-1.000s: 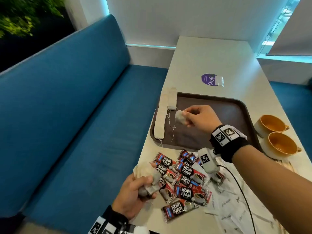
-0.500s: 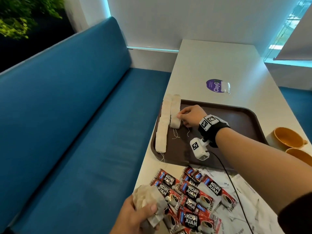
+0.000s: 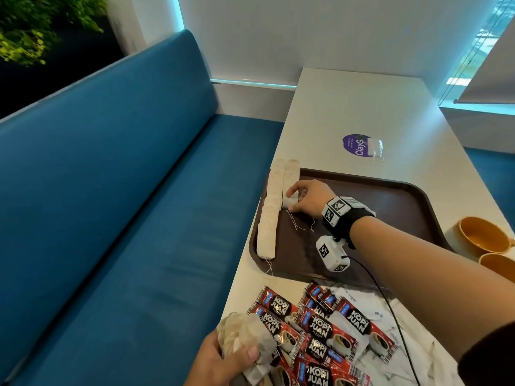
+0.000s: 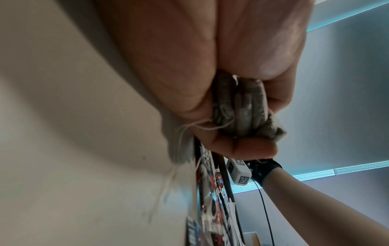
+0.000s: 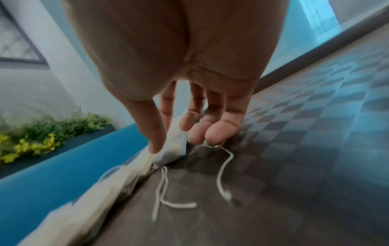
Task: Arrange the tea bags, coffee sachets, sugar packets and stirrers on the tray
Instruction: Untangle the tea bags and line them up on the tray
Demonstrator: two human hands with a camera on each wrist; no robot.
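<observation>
A brown tray [image 3: 390, 196] lies on the white table. Along its left edge runs a long row of tea bags [image 3: 269, 218], with a shorter second row [image 3: 291, 174] beside it. My right hand [image 3: 298, 197] pinches a tea bag [image 3: 289, 202] resting on the tray at the near end of that second row. The right wrist view shows this tea bag [image 5: 174, 146] between thumb and forefinger, its string trailing on the tray [image 5: 294, 149]. At the near table edge my left hand [image 3: 223, 358] grips a bunch of tea bags [image 3: 245, 335], also visible in the left wrist view [image 4: 242, 108].
Red coffee sachets [image 3: 320, 330] lie in a heap in front of the tray, over white sugar packets [image 3: 404, 344]. Two orange cups [image 3: 485, 235] stand right of the tray. A purple sticker [image 3: 359, 144] lies beyond it. A blue bench [image 3: 125, 218] runs along the left.
My right hand carried the tea bag left and down from above the tray to the end of the second row. The left hand stayed by the sachets with its bunch.
</observation>
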